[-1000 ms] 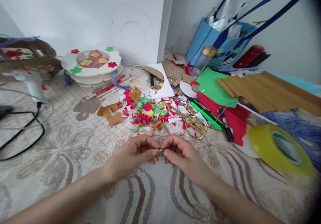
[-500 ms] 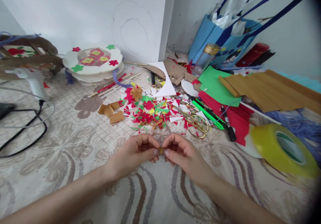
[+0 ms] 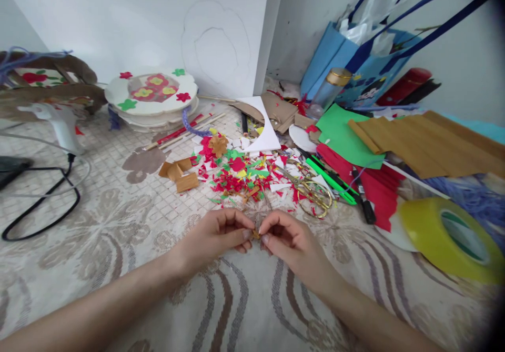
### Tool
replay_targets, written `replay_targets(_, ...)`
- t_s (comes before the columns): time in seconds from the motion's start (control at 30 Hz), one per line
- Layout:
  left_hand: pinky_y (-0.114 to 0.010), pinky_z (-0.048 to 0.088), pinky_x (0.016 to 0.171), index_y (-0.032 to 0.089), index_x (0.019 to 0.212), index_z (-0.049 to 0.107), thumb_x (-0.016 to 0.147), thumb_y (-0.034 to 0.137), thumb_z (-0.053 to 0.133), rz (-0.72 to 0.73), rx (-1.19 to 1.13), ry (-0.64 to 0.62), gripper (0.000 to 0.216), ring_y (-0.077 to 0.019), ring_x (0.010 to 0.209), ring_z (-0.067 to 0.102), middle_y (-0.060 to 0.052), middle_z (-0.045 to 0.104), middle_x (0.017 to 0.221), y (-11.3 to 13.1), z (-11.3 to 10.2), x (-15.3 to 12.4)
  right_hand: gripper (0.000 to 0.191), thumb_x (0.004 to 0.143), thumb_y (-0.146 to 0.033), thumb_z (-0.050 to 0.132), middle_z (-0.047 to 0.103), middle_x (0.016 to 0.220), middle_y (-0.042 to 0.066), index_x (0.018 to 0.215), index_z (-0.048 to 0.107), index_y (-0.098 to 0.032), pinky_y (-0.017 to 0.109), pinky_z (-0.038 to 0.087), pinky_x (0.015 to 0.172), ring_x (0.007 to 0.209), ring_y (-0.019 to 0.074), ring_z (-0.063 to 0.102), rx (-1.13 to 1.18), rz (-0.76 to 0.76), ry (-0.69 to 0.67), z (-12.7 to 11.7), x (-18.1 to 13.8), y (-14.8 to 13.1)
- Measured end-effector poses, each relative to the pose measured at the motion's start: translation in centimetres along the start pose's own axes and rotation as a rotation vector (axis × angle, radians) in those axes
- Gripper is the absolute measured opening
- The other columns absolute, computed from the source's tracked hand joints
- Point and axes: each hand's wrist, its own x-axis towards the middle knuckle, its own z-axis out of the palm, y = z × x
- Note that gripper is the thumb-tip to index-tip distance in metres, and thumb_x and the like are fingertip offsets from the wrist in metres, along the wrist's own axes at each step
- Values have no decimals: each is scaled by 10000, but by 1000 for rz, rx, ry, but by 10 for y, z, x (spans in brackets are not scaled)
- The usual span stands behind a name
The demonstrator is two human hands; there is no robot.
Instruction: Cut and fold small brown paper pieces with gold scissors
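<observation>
Between my fingertips is a small piece of brown paper, mostly covered by the fingers. My left hand pinches it from the left with thumb and forefinger. From the other side my right hand pinches it too, fingers curled in. Both hands are just above the patterned tablecloth. Beyond them lies a heap of red, green, yellow and white paper scraps, with a brown paper flower on its far edge. Folded brown paper pieces lie left of the heap, gold-handled scissors to the right.
A yellow tape roll stands at right near a black marker and a green cutter. Behind are brown crepe paper, green paper and a blue bag. At left are a flower-decorated round piece and a white glue gun.
The view has shifted slightly, so the table's things sit a little further right. My fingertips have parted a little, and more of the brown paper shows between them.
</observation>
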Motion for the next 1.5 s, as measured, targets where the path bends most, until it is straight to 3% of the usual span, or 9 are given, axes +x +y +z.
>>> replay_targets(0.43, -275, 485, 664, 140, 778, 611, 766, 398, 606, -45, 57, -63, 258, -127, 645, 601, -23, 651, 716, 3, -1, 1, 142, 772, -73, 511, 528, 696, -29, 797, 549, -208, 220, 382, 567, 628, 110, 488, -36, -20, 12, 1, -2, 3)
replay_targets(0.67, -254, 483, 628, 127, 772, 603, 746, 366, 637, -40, 67, -53, 242, -110, 618, 586, -13, 633, 706, 1, 0, 1, 150, 779, -63, 504, 542, 742, -19, 807, 554, -201, 221, 396, 598, 664, 111, 498, -59, -76, 4, 5, -3, 0)
replay_targets(0.83, -247, 479, 630, 132, 762, 600, 756, 354, 629, -22, 60, -33, 224, -103, 613, 579, -7, 632, 696, 0, 0, 0, 52, 866, -204, 482, 553, 727, -9, 862, 533, -199, 231, 420, 599, 665, 119, 519, 27, -2, -31, 3, -2, -4)
replay_targets(0.97, -243, 474, 627, 134, 769, 604, 767, 354, 617, 12, 108, -31, 220, -106, 614, 578, -10, 635, 687, 0, 1, -2, 175, 886, -344, 491, 549, 668, -11, 820, 533, -187, 219, 385, 526, 581, 105, 491, -41, 51, -41, 3, -1, -6)
replay_targets(1.33, -241, 458, 605, 136, 744, 609, 751, 338, 642, -46, -48, -104, 205, -97, 584, 566, -3, 633, 684, 1, 1, -2, 214, 862, -361, 536, 538, 591, -28, 741, 525, -185, 206, 356, 481, 518, 90, 468, 31, 109, -86, 0, -2, -3)
replay_targets(1.5, -241, 463, 608, 132, 736, 599, 747, 340, 648, -24, 16, -54, 214, -98, 585, 570, 0, 629, 672, 2, 0, -1, 238, 882, -387, 487, 572, 604, -14, 770, 534, -183, 205, 340, 439, 462, 81, 437, 3, 134, -87, -2, -2, -4)
